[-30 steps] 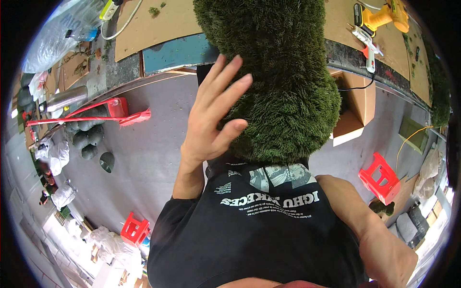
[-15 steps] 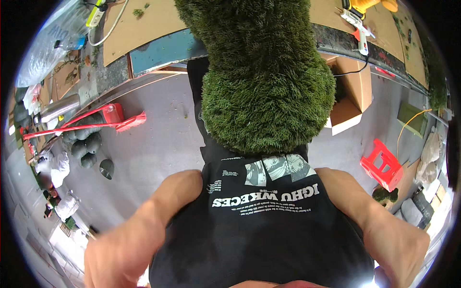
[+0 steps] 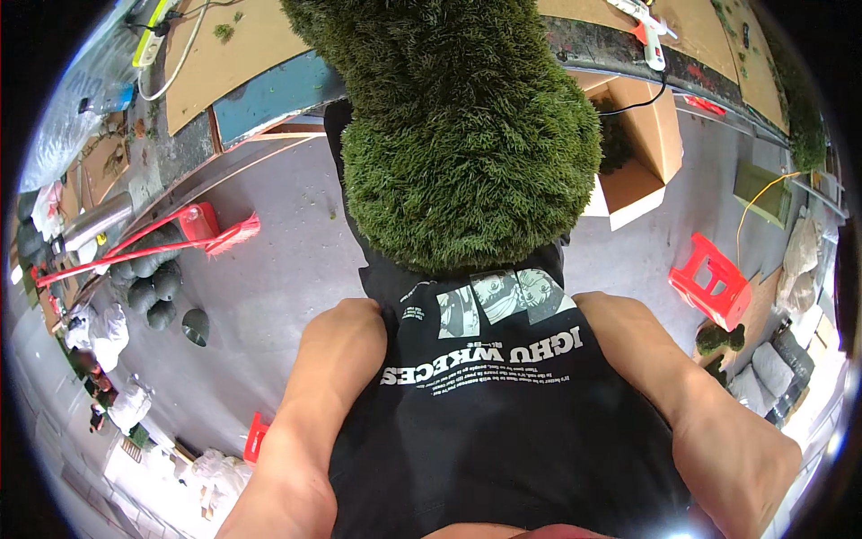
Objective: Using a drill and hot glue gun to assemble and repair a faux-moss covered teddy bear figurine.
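A large rounded form covered in dense green artificial foliage [image 3: 467, 180] rests its near end against my lap and reaches up over the table edge. Below it hangs my black printed shirt [image 3: 503, 431]. On the shirt's left side, the back of my left hand or wrist [image 3: 359, 316] shows, bent inward, with its fingers hidden. My right hand or wrist [image 3: 600, 310] is at the shirt's right side, close to the foliage's lower right, fingers also out of sight. Whether either hand grips anything cannot be seen.
The table edge [image 3: 296, 90] crosses the top. A white glue gun [image 3: 651, 40] with a black cord lies at its right. Beneath are an open cardboard box [image 3: 660, 135] and, further right, a red plastic stool [image 3: 709, 283]. A red broom [image 3: 233, 235] and grey rounded objects [image 3: 144, 295] are at left.
The whole view has shifted, so foliage and table sit slightly further up and left. My left forearm, blurred before, has come in closer to my body; my right arm looks much the same.
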Tool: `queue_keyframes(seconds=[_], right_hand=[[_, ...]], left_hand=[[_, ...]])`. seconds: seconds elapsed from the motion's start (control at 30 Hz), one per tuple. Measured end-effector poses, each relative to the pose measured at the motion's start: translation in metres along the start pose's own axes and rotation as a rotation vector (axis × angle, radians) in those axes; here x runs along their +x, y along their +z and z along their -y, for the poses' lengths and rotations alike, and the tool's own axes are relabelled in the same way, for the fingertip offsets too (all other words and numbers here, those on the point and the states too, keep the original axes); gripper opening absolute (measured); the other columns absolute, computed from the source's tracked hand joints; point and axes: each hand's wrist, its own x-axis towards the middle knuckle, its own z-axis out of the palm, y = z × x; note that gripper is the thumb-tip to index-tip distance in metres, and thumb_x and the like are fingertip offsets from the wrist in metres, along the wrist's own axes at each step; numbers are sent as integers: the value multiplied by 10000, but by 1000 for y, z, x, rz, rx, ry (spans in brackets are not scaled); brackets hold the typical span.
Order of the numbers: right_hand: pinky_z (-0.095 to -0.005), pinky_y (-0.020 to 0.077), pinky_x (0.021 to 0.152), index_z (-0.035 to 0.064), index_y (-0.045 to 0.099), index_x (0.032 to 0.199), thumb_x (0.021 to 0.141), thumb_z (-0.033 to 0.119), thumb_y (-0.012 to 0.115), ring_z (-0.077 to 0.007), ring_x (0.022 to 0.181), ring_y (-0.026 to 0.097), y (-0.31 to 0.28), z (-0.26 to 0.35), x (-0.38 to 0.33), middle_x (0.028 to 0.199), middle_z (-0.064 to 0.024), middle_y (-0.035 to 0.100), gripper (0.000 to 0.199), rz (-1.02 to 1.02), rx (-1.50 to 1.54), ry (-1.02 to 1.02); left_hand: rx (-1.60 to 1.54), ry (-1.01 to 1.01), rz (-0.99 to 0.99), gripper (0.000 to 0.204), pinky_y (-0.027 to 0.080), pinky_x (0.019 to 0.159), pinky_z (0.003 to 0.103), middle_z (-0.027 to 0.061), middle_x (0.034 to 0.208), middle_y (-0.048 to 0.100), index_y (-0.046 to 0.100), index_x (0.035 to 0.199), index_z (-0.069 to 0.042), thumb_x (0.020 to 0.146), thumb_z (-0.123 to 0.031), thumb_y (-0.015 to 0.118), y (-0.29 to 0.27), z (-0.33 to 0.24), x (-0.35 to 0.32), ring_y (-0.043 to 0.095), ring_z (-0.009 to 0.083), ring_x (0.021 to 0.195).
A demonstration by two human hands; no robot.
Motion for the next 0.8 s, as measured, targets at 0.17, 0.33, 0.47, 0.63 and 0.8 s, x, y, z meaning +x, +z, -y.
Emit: queue_keyframes(seconds=[0.17, 0.33, 0.47, 0.63, 0.8], right_hand=[[-519, 392, 1288, 10, 744, 746, 848, -109, 565, -184, 647, 615, -3, -20, 8, 709, -85, 675, 238, -47, -64, -83], [-533, 462, 1241, 30, 699, 687, 844, -126, 554, -159, 592, 518, -26, -11, -2, 663, -39, 590, 265, 107, -58, 10], [-570, 451, 1244, 13, 724, 708, 842, -114, 583, -180, 591, 532, -25, -4, -7, 655, -52, 598, 232, 132, -31, 11], [-551, 375, 1295, -20, 793, 844, 854, -131, 555, -217, 725, 673, -41, -10, -10, 772, -130, 728, 262, 142, 120, -86], [-495, 566, 1038, -27, 722, 699, 813, -175, 642, -234, 649, 687, -46, -13, -12, 693, -129, 698, 203, 170, 345, -210]], left_hand=[[3, -1, -10, 158, 390, 1214, 468, 22, 860, 728, 732, 802, -84, 941, -64, 659, 1, 2, -1, 661, 155, 1122], [-8, -18, -13, 186, 359, 1253, 498, 45, 845, 713, 708, 774, -62, 944, -60, 633, 1, 2, -1, 650, 177, 1200], [10, -86, 8, 251, 358, 1267, 511, 40, 756, 663, 652, 701, -48, 949, -55, 611, -3, -1, 0, 659, 199, 1195], [9, 35, 65, 264, 400, 1244, 475, 34, 750, 646, 636, 690, -44, 953, -46, 612, -7, -1, 0, 684, 235, 1089], [58, 124, -122, 207, 416, 1241, 471, 43, 775, 675, 665, 717, -29, 922, -42, 638, 9, 3, 0, 684, 224, 1018]])
